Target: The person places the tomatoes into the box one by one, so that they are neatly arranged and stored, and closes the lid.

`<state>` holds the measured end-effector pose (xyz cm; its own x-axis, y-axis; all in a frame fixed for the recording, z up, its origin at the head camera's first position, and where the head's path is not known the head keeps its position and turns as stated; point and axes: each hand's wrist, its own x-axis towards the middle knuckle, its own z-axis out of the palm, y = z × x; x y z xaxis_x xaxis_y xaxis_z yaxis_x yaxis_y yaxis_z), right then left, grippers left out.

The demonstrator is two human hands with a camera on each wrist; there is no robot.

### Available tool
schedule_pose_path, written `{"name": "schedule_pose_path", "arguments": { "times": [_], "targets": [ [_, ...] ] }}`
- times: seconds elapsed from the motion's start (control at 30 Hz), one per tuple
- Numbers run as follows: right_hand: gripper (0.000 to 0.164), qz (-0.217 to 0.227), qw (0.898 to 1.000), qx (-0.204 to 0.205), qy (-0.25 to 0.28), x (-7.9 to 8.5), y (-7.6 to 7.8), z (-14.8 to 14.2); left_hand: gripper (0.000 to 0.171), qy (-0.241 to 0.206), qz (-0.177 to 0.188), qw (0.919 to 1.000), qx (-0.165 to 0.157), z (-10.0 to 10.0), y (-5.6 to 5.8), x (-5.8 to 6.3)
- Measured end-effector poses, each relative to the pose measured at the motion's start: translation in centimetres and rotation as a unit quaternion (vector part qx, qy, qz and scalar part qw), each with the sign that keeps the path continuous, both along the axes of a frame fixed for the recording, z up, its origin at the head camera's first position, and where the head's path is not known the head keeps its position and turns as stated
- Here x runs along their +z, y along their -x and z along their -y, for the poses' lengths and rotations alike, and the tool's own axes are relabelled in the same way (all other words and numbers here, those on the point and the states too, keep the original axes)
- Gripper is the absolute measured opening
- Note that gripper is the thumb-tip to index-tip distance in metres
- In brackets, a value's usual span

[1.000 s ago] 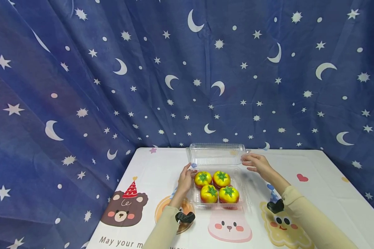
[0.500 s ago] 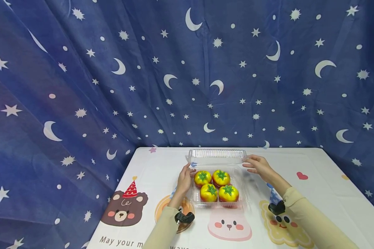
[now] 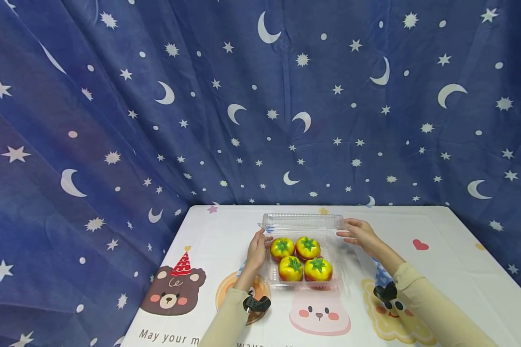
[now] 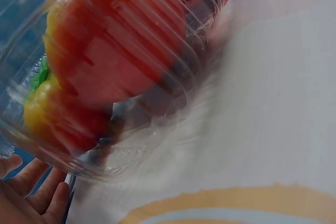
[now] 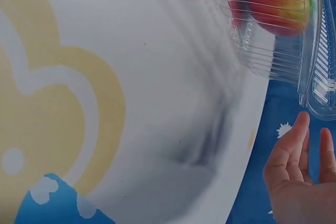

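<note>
A clear plastic clamshell box [image 3: 301, 286] sits on the table, its hinged lid [image 3: 304, 221] folded up at the back. Inside are several yellow-and-red, tomato-like fruits [image 3: 306, 247] with green leafy tops. At the box's back left corner is my left hand [image 3: 256, 249], its fingers against the side. In the left wrist view those fingers [image 4: 47, 187] are extended below the clear wall. My right hand [image 3: 361, 234] reaches to the lid's right end. Seen from the right wrist, its fingertips [image 5: 303, 119] are close below the lid's corner, thumb and fingers apart.
A white tablecloth [image 3: 443, 279] printed with cartoon animals covers the table. Behind it and along the left hangs a blue curtain [image 3: 226, 120] with moons and stars. The table's back edge lies right behind the lid.
The lid's top edge has come down in the head view, so the lid looks flatter. My right hand has shifted slightly downward beside it. The left hand and fruits stay almost unchanged.
</note>
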<state>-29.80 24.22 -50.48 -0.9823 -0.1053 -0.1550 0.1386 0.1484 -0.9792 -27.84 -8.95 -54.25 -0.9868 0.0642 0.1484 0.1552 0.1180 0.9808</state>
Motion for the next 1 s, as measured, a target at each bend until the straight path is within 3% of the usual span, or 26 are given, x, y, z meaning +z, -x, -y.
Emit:
{"name": "schedule_pose_path", "arguments": {
  "times": [0.13, 0.23, 0.5, 0.73, 1.0],
  "targets": [
    [0.059, 0.001, 1.0, -0.004, 0.004, -0.3, 0.1, -0.1, 0.045, 0.011, -0.004, 0.9998, 0.013, -0.2, 1.2, -2.0],
    [0.059, 0.005, 1.0, -0.005, 0.007, -0.4, 0.0, -0.1, 0.044, 0.012, -0.008, 0.9998, 0.014, -0.2, 1.1, -1.9],
    [0.057, 0.022, 1.0, 0.005, -0.004, -0.3, -0.2, -0.1, 0.041, -0.002, 0.005, 1.0, -0.002, -0.1, 0.3, -0.3],
    [0.051, 0.028, 1.0, 0.006, -0.006, -0.5, -0.2, -0.3, 0.044, 0.021, -0.001, 0.9992, 0.034, -0.3, 0.9, -1.5],
    [0.05, 0.051, 0.998, -0.007, -0.037, -0.7, -0.4, -0.2, 0.047, 0.008, -0.016, 0.9994, 0.029, -0.1, 1.0, -1.9]
  ]
}}
